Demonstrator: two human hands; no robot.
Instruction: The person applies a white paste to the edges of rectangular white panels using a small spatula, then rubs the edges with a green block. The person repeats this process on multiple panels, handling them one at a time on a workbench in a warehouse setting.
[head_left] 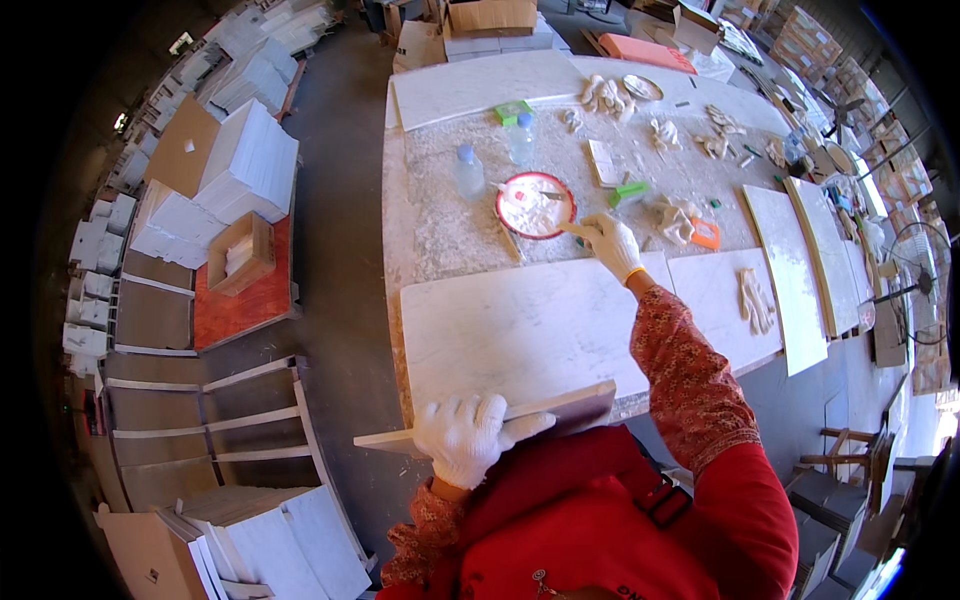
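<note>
My left hand (462,440), in a white knit glove, grips the top edge of a thin stone tile (585,400). The tile stands on edge between my body and the table's near side, its lower part hidden by my red clothing. Out over the table, my gloved right hand (612,245) is closed on a thin tan tool (574,229). Its tip reaches the rim of a red-edged bowl (537,234) with white paste (530,208) inside. Another small tool (552,196) rests in the bowl. Below my right hand lies a white marble slab (520,310).
Two clear bottles with blue caps, a nearer one (469,175) and a farther one (521,140), stand beyond the bowl. Loose gloves (756,302), a green box (628,194) and an orange item (706,233) lie to the right. Stacked slabs (245,160) stand on a pallet at left.
</note>
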